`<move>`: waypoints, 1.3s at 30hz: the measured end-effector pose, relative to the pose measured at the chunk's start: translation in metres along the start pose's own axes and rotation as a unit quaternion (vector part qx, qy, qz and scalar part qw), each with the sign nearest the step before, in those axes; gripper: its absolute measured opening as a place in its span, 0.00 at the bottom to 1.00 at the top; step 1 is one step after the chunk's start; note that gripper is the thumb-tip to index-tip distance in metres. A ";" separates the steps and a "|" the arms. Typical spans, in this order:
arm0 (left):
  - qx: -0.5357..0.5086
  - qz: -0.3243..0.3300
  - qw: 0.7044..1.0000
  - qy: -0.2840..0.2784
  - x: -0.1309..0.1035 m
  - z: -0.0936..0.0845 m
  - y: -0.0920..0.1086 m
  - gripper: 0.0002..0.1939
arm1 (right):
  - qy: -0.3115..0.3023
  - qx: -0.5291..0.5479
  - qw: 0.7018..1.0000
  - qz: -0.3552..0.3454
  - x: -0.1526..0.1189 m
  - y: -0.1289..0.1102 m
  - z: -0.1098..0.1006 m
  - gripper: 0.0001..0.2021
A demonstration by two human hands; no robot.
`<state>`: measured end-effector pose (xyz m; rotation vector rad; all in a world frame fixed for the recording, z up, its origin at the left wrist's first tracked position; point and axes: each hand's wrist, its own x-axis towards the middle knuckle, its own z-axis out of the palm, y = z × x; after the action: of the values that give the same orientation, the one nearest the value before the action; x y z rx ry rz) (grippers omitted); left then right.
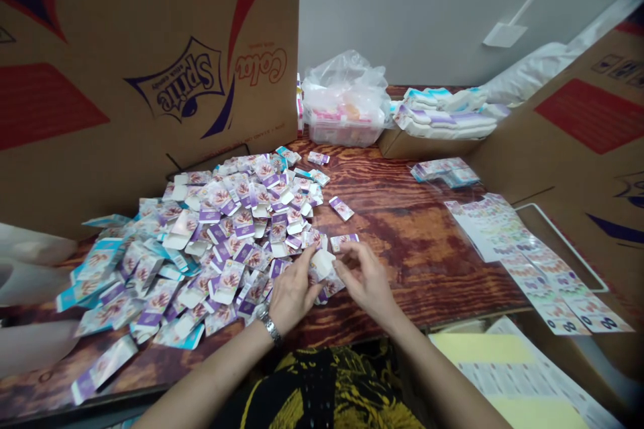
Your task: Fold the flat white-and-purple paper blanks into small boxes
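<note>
1 small printed cardboard box with a white end flap (pixel 322 264), between both hands, over the near right edge of the pile. Left hand (pixel 294 291), silver metal watch (pixel 268 323) on wrist, holds it between thumb and fingers. Right hand (pixel 366 280) has thumb and fingers bunched narrow at the flap's edge; can't tell if they grip.

Around and left: big heap of small purple, blue and white cardboard boxes (pixel 229 275), some flaps open. 1 purple-and-white box (pixel 344 241) lies just beyond the right fingers; another loose purple-ended box (pixel 341 208) farther out. All on a red-brown wood-grain table (pixel 402 228).

Right side: printed sticker sheets (pixel 528 251), clear-wrapped printed packs (pixel 447 173). Back: clear plastic bag over a tub (pixel 345 110), shallow brown cardboard tray (pixel 427 145) stacked with white, blue and purple packets (pixel 447 122). 2 large brown printed cartons, left (pixel 151 100) and right (pixel 568 120). Yellow-and-white printed papers (pixel 483 348) low right.
</note>
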<state>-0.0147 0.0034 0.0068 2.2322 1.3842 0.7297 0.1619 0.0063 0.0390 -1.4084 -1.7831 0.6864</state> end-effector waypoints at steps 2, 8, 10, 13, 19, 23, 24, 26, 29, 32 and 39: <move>-0.020 -0.016 1.000 0.018 0.002 -0.003 0.002 0.33 | 0.033 -0.041 0.996 -0.077 -0.007 -0.001 0.002 0.09; -0.062 -0.023 0.998 0.025 0.002 -0.005 0.006 0.28 | -0.016 -0.023 0.996 -0.082 -0.016 -0.005 0.012 0.10; -0.063 -0.023 0.997 0.038 0.001 -0.003 0.005 0.27 | -0.040 0.012 0.998 -0.053 -0.014 -0.008 0.011 0.09; -0.049 -0.004 0.998 0.037 0.001 -0.003 0.002 0.25 | -0.061 0.045 0.997 -0.028 -0.011 -0.012 0.008 0.08; 0.002 0.068 0.997 0.021 0.004 -0.007 0.002 0.20 | -0.039 0.207 0.969 0.126 -0.007 -0.015 0.011 0.11; 0.028 0.058 0.997 0.033 0.000 -0.004 0.002 0.26 | -0.037 0.307 0.932 0.187 -0.001 -0.014 0.014 0.11; 0.031 0.050 0.998 0.033 -0.001 -0.003 0.002 0.29 | -0.040 0.315 0.929 0.190 0.001 -0.014 0.014 0.10; 0.036 0.041 0.998 0.030 -0.001 -0.002 0.003 0.34 | -0.033 0.295 0.937 0.182 0.003 -0.016 0.013 0.09; 0.039 0.045 0.998 0.026 0.000 -0.002 0.006 0.36 | -0.010 0.184 0.974 0.134 0.003 -0.020 0.012 0.07; 0.042 0.040 0.998 0.031 0.002 -0.003 0.010 0.37 | 0.015 0.095 0.992 0.082 -0.002 -0.028 0.014 0.08; 0.091 0.028 0.995 0.026 0.008 -0.005 0.011 0.38 | -0.037 0.082 0.996 -0.003 -0.011 -0.027 0.017 0.16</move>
<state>-0.0076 0.0067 0.0190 2.4165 1.4715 0.7096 0.1345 -0.0102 0.0478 -1.2808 -1.7443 0.8712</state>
